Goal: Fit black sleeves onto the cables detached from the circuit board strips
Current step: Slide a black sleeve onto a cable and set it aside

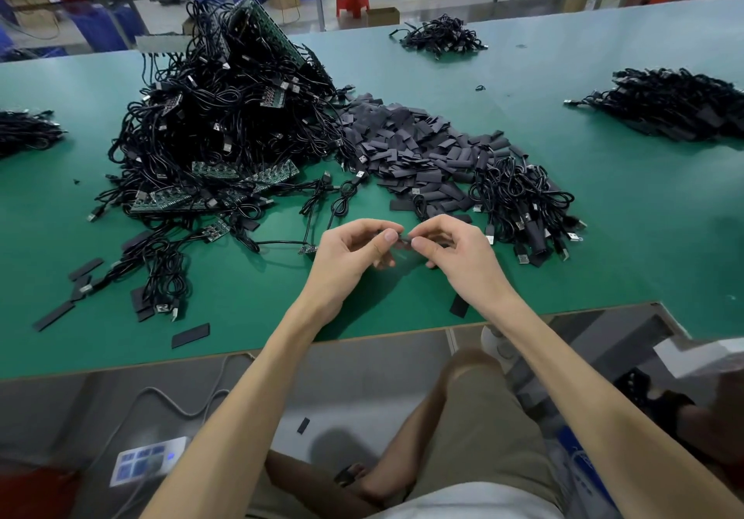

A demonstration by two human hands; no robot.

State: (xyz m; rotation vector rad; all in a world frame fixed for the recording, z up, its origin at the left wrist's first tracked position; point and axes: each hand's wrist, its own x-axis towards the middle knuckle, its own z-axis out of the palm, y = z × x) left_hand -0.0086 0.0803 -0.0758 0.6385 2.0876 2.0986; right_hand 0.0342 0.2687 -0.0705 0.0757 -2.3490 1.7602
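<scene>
Near the bench's [604, 269] front edge, a small dark piece [404, 239] is pinched between the left hand [354, 250] and right hand [455, 254]. Both grips are closed on it with thumb and fingertips; whether it is sleeve or cable cannot be told.

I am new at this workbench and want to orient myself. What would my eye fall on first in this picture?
First, the tall heap of black cables and green circuit board strips at the left of the green table. Just right of it spreads a pile of flat black sleeves. In front, the left hand and right hand meet over the table's near edge, pinching one small dark piece between their fingertips.
</scene>
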